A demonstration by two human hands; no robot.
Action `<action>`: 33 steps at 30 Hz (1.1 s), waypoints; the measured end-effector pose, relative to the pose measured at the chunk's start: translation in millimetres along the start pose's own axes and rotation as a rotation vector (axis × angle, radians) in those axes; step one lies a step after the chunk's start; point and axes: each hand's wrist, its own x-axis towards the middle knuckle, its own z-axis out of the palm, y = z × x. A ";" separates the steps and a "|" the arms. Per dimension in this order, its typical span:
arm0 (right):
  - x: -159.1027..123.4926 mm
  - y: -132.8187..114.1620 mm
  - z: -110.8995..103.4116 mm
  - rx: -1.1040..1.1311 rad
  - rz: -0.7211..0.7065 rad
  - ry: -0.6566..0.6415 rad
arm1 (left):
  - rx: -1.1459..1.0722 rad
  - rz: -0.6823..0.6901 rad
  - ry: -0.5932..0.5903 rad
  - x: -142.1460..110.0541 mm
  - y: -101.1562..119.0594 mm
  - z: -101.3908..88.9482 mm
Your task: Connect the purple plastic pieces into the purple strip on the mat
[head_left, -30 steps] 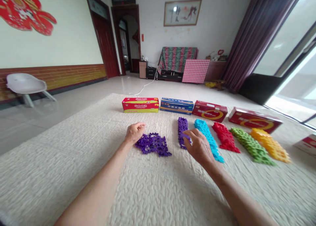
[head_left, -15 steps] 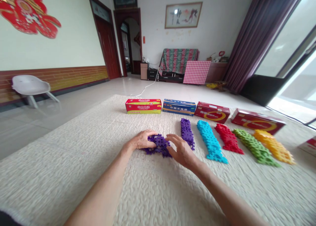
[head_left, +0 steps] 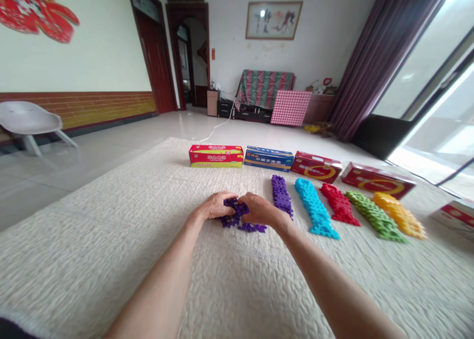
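Purple interlocking plastic pieces (head_left: 231, 219) lie in a small heap on the quilted mat, between my two hands. My left hand (head_left: 216, 205) grips the heap from the left, thumb in front and fingers behind. From the right, my right hand (head_left: 256, 208) curls its fingers around other pieces of the same heap; its fingertips are partly hidden. A few purple pieces (head_left: 254, 227) show below the right palm. Just right of that hand lies a purple strip (head_left: 281, 195) of joined pieces, apart from the heap.
Blue (head_left: 314, 208), red (head_left: 339, 204), green (head_left: 374, 215) and yellow (head_left: 398, 214) strips lie to the right. Behind them stand a red-and-yellow box (head_left: 216, 157), a blue box (head_left: 268, 159) and two dark red boxes (head_left: 316, 167). Another box (head_left: 454, 219) sits at the right edge.
My right hand has moved left over the purple heap and closed around pieces, close to my left hand. The view has shifted slightly.
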 end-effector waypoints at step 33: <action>-115.1 55.9 -25.4 -0.181 0.218 0.238 | 0.025 -0.003 0.065 5.2 -13.8 7.2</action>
